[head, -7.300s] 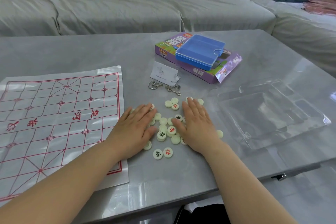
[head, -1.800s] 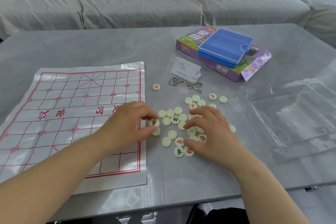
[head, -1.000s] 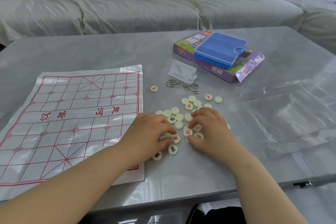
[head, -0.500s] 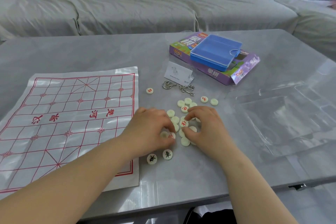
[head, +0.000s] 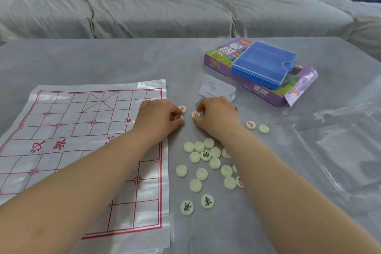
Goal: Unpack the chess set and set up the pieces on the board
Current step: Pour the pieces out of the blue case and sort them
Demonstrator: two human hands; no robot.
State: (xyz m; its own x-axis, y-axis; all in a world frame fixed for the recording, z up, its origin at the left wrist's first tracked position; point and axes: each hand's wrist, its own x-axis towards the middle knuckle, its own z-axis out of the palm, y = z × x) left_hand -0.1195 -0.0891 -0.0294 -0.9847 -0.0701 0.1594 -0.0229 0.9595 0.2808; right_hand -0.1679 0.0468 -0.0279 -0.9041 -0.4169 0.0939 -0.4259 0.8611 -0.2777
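Note:
A plastic sheet board [head: 72,140] with a red grid lies on the left of the grey table [head: 103,62]. Cream round pieces lie in a loose pile [head: 208,163] right of the board, most face down; two black-marked pieces [head: 207,201] sit nearest me. My left hand [head: 158,118] pinches a red-marked piece [head: 179,118] just off the board's right edge. Beside it lies another red piece [head: 182,108]. My right hand [head: 217,118] pinches a red-marked piece [head: 195,114] close to the left hand. Two more pieces [head: 257,127] lie to the right.
A purple game box [head: 266,90] with a blue plastic case [head: 263,64] on it stands at the back right. A white card [head: 216,89] and metal rings lie behind my right hand. A clear plastic tray [head: 346,150] lies at the right. A grey sofa [head: 165,6] runs behind the table.
Both hands have moved away from the pile toward the far side, each carrying a red-marked piece, and now sit near the lone red piece by the board's right edge.

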